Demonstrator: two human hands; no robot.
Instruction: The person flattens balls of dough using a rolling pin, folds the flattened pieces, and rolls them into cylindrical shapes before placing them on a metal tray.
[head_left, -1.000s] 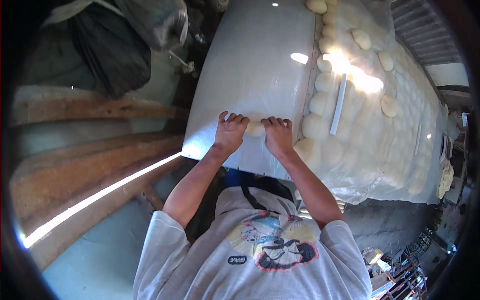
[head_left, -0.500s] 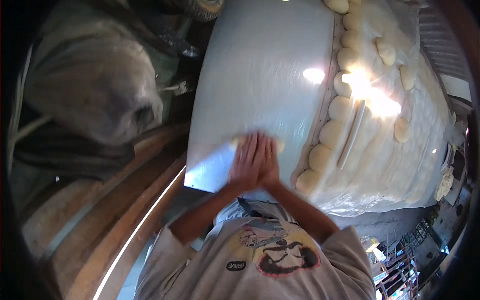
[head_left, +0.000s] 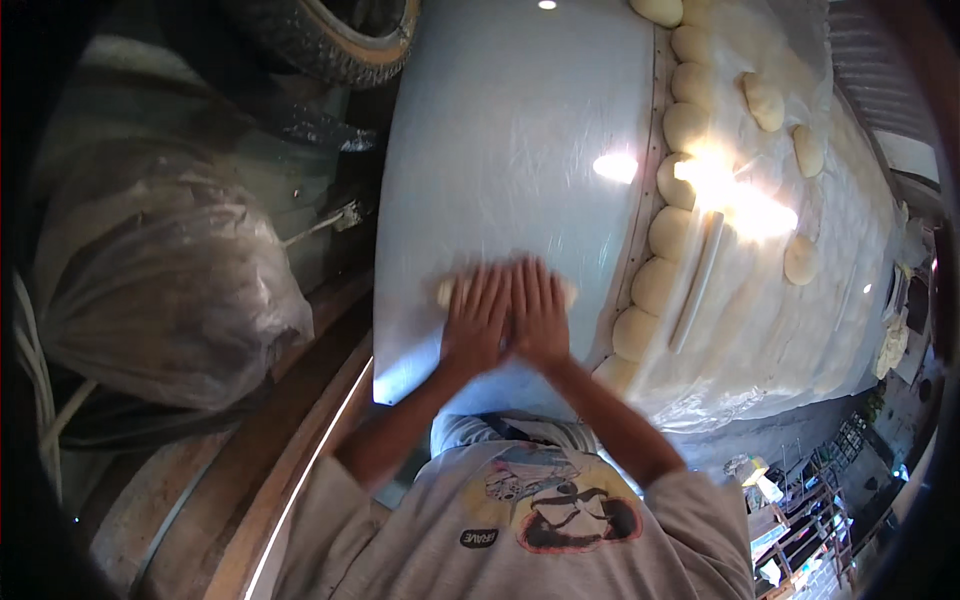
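My left hand (head_left: 477, 318) and my right hand (head_left: 538, 312) lie side by side, fingers stretched out flat and pointing away from me. Under them is a roll of pale dough (head_left: 446, 293), pressed against the smooth metal worktop (head_left: 510, 150). Only its two ends show, one past each hand; the middle is hidden by my fingers and palms. To the right, a row of round dough balls (head_left: 668, 233) lines the worktop's edge, partly under a clear plastic sheet (head_left: 780, 330).
A few dough pieces (head_left: 764, 101) rest on top of the plastic, along with a thin pale rod (head_left: 698, 282). At the left are a filled plastic sack (head_left: 170, 280), a tyre (head_left: 350, 45) and wooden beams (head_left: 235, 480). A cluttered rack (head_left: 800, 530) stands at the lower right.
My hands have spread slightly apart, the left one shifting left. More of the dough roll's left end shows now. The whole view has shifted a little.
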